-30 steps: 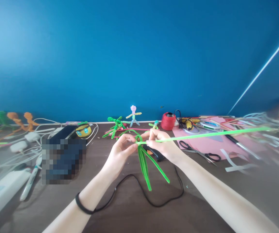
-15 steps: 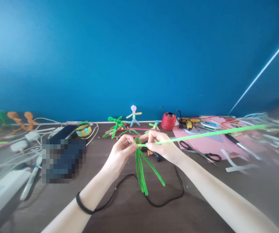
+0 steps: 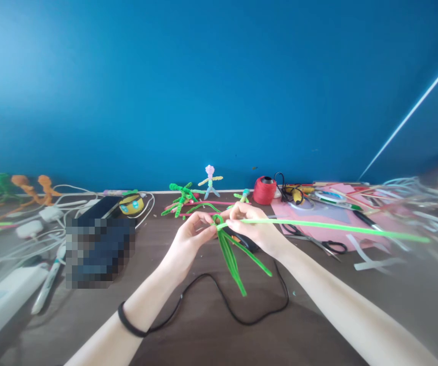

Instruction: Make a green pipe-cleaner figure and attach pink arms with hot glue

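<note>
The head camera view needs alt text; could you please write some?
A left hand and right hand pinch green pipe cleaners above a dark desk; behind them are a pink-headed pipe-cleaner figure and a red spool, with scissors at right.

My long bright-green fuzzy pipe cleaner (image 3: 329, 225) now slopes downward, not upward; the dangling green fuzzy stems (image 3: 232, 263) have swung right.

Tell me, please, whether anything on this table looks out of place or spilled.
No spill or damage stands out. The white cables at left lie tangled, and a black cord winds loosely across the table below the held green stems, looking untidy.
</note>
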Demonstrator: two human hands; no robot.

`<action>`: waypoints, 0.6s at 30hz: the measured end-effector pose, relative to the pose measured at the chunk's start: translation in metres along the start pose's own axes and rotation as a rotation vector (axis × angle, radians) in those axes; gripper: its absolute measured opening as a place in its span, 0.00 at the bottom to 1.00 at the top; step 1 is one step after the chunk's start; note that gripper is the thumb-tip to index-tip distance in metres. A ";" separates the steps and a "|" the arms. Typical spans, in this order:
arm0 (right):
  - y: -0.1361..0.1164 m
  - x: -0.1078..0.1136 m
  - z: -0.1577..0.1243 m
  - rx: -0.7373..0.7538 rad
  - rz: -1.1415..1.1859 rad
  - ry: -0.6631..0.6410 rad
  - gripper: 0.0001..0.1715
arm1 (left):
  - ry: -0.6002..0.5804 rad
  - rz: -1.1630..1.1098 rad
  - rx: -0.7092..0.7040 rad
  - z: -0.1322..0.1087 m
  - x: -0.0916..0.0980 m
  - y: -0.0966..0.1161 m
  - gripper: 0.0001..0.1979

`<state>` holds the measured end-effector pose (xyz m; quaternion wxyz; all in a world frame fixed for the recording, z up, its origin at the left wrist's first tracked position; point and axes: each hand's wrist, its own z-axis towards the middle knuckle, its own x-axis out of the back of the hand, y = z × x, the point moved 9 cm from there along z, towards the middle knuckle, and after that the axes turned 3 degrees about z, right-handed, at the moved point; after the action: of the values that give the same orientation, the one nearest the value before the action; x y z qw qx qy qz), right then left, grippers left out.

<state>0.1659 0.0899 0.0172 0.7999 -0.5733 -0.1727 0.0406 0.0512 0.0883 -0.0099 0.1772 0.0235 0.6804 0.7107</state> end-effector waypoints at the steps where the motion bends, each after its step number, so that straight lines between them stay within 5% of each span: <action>1: -0.001 0.000 0.000 0.015 -0.006 0.006 0.10 | 0.008 -0.006 0.007 0.000 0.000 0.000 0.08; 12: -0.002 -0.001 0.000 0.041 0.052 0.026 0.06 | -0.032 0.005 -0.044 0.000 -0.009 0.003 0.08; 18: 0.001 -0.001 -0.001 0.010 0.042 0.005 0.08 | -0.017 0.329 -0.195 0.000 -0.004 0.015 0.06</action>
<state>0.1650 0.0885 0.0159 0.8022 -0.5728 -0.1583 0.0571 0.0520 0.0869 0.0059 0.0654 0.1232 0.5939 0.7923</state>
